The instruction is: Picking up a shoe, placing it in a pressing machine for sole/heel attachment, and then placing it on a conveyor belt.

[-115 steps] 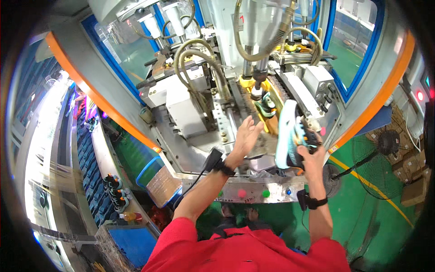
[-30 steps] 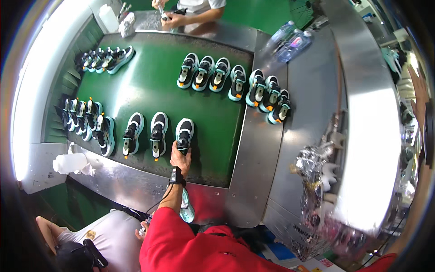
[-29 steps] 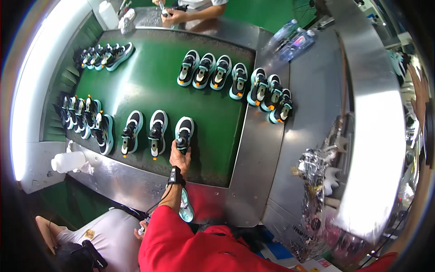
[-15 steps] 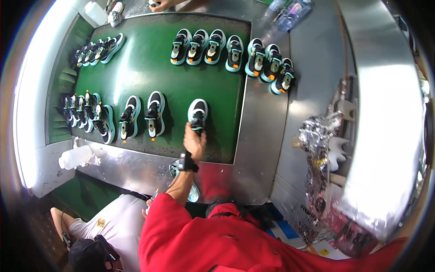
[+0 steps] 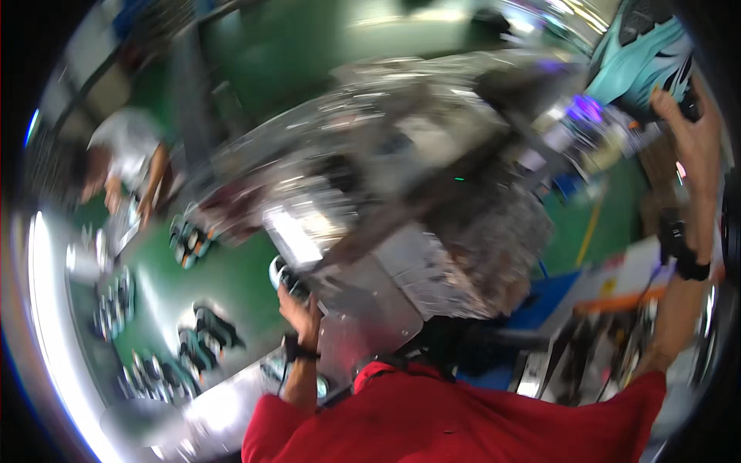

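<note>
My left hand [image 5: 299,310] is closed on the heel end of a black and white sneaker [image 5: 291,279] over the near side of the green belt. High at the far right, my raised right hand [image 5: 698,147] grips a teal sneaker [image 5: 637,65] with a dark patterned part and black stripes. The picture is smeared, so finger detail is partly lost. To the left of my left hand, several sneakers [image 5: 204,336] stand on the belt. Another pale sneaker [image 5: 320,386] lies by my left forearm, partly hidden by it.
A foil-covered rack or machine [image 5: 432,147] fills the middle, blurred. Farther left, a person in a white shirt [image 5: 135,147] works with both hands at the belt's far side. More sneakers [image 5: 116,305] stand near the bright lamp [image 5: 50,309]. Cluttered shelving [image 5: 587,347] lies at right.
My view has swung to the right and blurred. My right hand has come into view, raised with a teal sneaker in it. My left hand still holds its sneaker.
</note>
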Tool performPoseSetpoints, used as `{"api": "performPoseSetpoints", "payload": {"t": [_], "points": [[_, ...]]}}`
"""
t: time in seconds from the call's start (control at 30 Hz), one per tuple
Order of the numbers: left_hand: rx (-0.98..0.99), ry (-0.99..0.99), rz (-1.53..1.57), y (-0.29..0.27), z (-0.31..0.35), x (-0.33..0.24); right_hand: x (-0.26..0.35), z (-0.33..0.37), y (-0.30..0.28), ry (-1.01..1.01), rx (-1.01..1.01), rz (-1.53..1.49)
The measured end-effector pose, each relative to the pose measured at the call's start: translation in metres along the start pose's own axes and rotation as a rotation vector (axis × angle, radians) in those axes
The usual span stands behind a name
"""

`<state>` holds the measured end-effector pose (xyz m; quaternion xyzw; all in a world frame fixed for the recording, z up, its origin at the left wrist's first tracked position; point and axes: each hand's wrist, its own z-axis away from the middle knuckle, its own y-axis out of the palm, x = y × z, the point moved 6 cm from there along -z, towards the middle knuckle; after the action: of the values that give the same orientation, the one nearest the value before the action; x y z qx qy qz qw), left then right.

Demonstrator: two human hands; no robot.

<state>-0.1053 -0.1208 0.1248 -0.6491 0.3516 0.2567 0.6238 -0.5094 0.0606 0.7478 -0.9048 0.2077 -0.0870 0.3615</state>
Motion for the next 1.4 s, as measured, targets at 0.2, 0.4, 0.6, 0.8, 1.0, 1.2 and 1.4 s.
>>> {"api": "performPoseSetpoints", "payload": {"t": [0.2, 0.4, 0.6, 0.8, 1.0, 1.2, 1.4], "points": [[1.363, 0.080, 0.796, 0.012, 0.163, -0.264, -0.072, 0.270, -0.103, 0.640, -0.164, -0.416], [1.922, 0.389, 1.218, 0.032, 0.356, -0.460, -0.086, 0.452, -0.177, 0.956, -0.185, -0.458], [2.132, 0.215, 0.905, 0.042, 0.609, -0.492, -0.096, 0.664, -0.278, 1.184, -0.568, -0.513], [2.406, 0.541, 0.434, 0.051, 0.813, -0.467, -0.092, 0.847, -0.363, 1.551, -1.014, -0.191], [2.259, 0.890, 0.179, 0.152, 0.996, -0.483, -0.071, 0.950, -0.453, 1.636, -1.228, 0.267], [1.716, 1.285, 0.084, 0.273, 1.112, -0.480, -0.050, 0.949, -0.501, 1.738, -1.313, 0.427], [1.717, 1.333, 0.011, 0.294, 1.127, -0.499, -0.050, 0.949, -0.521, 1.824, -1.215, 0.667]]}}
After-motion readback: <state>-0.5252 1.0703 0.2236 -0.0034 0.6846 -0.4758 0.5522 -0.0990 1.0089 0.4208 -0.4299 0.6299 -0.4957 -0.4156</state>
